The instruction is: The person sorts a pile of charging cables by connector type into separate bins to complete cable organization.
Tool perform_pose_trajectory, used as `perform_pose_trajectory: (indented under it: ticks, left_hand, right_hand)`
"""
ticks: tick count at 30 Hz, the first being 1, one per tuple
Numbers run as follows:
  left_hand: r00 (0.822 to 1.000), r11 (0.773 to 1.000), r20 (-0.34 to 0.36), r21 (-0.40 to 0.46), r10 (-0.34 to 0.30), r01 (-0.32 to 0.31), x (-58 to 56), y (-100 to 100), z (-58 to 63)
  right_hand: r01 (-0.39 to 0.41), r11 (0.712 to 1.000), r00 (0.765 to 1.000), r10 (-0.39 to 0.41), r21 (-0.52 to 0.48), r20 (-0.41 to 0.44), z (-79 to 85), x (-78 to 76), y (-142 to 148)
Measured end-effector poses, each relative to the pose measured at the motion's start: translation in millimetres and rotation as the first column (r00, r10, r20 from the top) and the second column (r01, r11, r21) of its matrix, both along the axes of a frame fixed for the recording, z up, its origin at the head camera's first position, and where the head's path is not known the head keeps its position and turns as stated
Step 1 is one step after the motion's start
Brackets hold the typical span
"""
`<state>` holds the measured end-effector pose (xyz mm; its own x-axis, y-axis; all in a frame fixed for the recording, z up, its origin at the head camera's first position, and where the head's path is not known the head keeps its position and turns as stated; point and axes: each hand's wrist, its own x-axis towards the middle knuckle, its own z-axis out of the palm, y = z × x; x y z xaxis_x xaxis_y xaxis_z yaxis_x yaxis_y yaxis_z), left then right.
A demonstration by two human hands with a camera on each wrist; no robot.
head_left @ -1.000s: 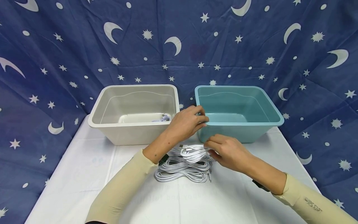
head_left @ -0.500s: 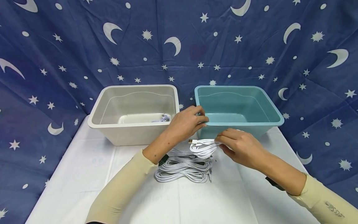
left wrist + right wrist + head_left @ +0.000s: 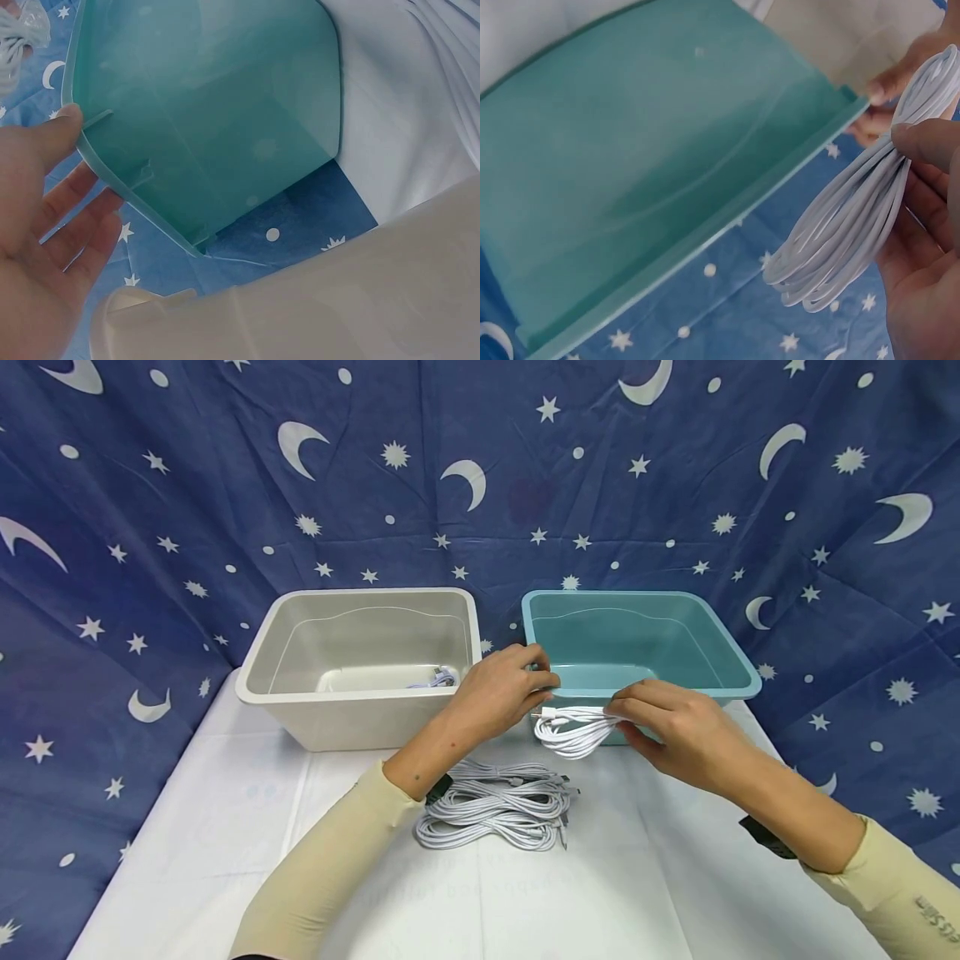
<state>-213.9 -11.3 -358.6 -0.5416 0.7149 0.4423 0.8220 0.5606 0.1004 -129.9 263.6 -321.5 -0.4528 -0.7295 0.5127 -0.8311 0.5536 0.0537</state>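
Note:
My right hand [image 3: 678, 731] pinches a coiled white USB cable [image 3: 573, 731], its plug pointing left, in front of the teal bin [image 3: 645, 692]. In the right wrist view the thumb and fingers close on the middle of the coiled cable [image 3: 847, 217], whose loops fan out on both sides. My left hand [image 3: 506, 685] holds the near-left corner of the teal bin's rim; the left wrist view has its thumb on the rim [image 3: 94, 161] and fingers partly behind it. Several more coiled white cables [image 3: 495, 810] lie stacked on the table below the left wrist.
To the left stands a beige bin [image 3: 360, 718] with a small coiled cable [image 3: 442, 677] inside. Both bins rest on a white-covered table [image 3: 360, 877], with a narrow gap between them. A blue curtain [image 3: 480, 543] with moons and stars hangs behind.
The right hand has lifted the coiled cable off the stack and carried it up and to the right, toward the teal bin's front. My left hand has stayed at the rim.

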Motion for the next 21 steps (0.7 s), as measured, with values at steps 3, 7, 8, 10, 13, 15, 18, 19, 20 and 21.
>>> perform_pose_trajectory:
  ticks: [3,7,8,10,13,15,18,19,20,21]
  left_hand:
    - [1.000,1.000,0.002,-0.002,-0.001,0.001,-0.4,0,-0.1]
    - [1.000,1.000,0.012,-0.008,0.004,-0.004,-0.5,1,-0.1]
    - [1.000,1.000,0.015,-0.007,0.006,-0.006,-0.6,1,-0.1]
    - [1.000,1.000,0.018,-0.004,0.010,-0.010,-0.5,1,-0.2]
    - [1.000,1.000,0.018,0.002,0.010,-0.010,-0.7,1,-0.6]
    - [1.000,1.000,0.014,0.002,0.010,-0.010,-0.8,1,-0.8]
    - [1.000,1.000,0.012,0.005,0.008,-0.008,-1.2,1,-1.0]
    - [1.000,1.000,0.012,0.006,0.007,-0.007,-1.2,1,-1.0]
    - [1.000,1.000,0.014,0.009,0.005,-0.006,-1.2,1,-1.0]
    - [1.000,1.000,0.016,0.010,0.004,-0.005,-1.1,1,-0.9]
  right_hand:
    - [0.003,1.000,1.000,-0.003,-0.004,-0.002,5.4,-4.0,7]
    - [0.013,1.000,1.000,-0.013,0.000,-0.026,11.1,-9.4,16]
    - [0.020,1.000,0.999,-0.020,0.001,-0.027,12.2,-10.7,18]
    - [0.027,1.000,0.999,-0.027,0.003,-0.032,13.7,-14.0,22]
    - [0.035,0.999,0.999,-0.035,0.001,-0.040,14.4,-19.9,28]
    - [0.037,0.999,0.998,-0.037,-0.010,-0.044,14.1,-24.4,31]
    - [0.044,0.998,0.998,-0.046,-0.034,-0.042,12.5,-31.5,35]
    - [0.048,0.998,0.998,-0.050,-0.040,-0.039,11.9,-33.7,36]
    - [0.051,0.998,0.998,-0.053,-0.048,-0.036,11.2,-36.1,38]
    - [0.056,0.997,0.998,-0.058,-0.053,-0.034,10.3,-38.4,39]
